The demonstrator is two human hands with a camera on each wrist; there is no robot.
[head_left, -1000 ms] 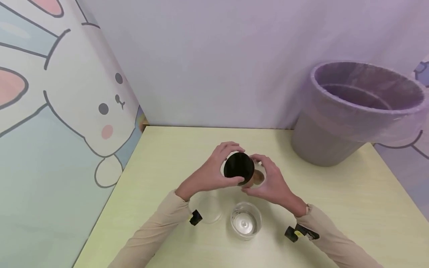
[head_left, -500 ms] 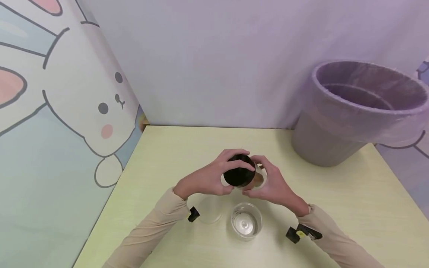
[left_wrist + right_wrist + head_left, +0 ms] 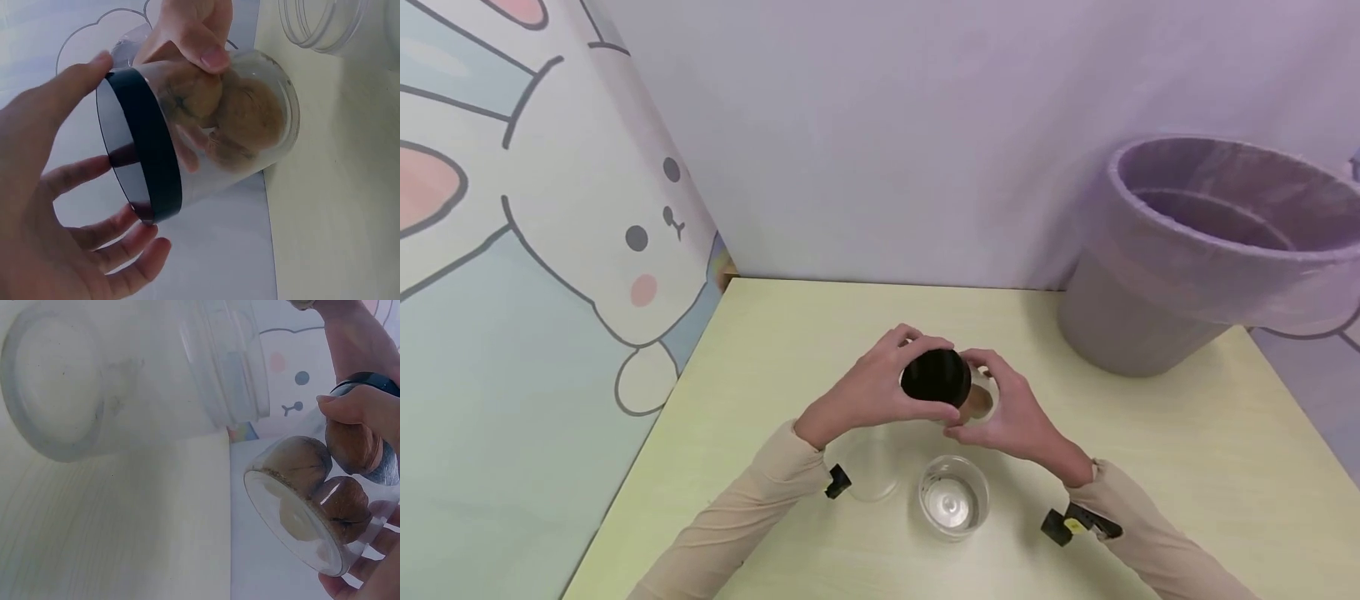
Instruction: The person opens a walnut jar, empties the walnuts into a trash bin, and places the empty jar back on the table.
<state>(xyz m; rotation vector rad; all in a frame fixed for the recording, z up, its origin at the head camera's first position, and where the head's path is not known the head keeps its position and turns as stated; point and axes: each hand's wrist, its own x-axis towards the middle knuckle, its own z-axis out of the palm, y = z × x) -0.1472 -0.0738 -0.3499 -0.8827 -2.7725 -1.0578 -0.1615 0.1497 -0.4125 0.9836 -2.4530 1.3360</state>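
A clear jar (image 3: 206,181) with a black lid (image 3: 150,147) is held tilted above the table between both hands. Several brown walnuts (image 3: 347,509) lie inside it. My left hand (image 3: 880,387) grips the lid's edge, thumb on one side and fingers on the other. Around the jar's body curls my right hand (image 3: 1007,408), its thumb pressed on the clear wall in both wrist views. Below the hands stands an open clear jar (image 3: 953,497) on the table. To its left sits a faint, transparent round thing (image 3: 871,477), too see-through to tell its kind.
A large purple-grey bucket (image 3: 1150,292) stands at the table's back right corner. A pale wall (image 3: 880,150) closes off the back of the light wooden table (image 3: 790,333). Rabbit drawings (image 3: 617,200) cover the panel along the left side.
My left hand's fingers have shifted round the lid: they lay across its top half a second ago and now hold its edge. The right hand keeps its hold on the jar.
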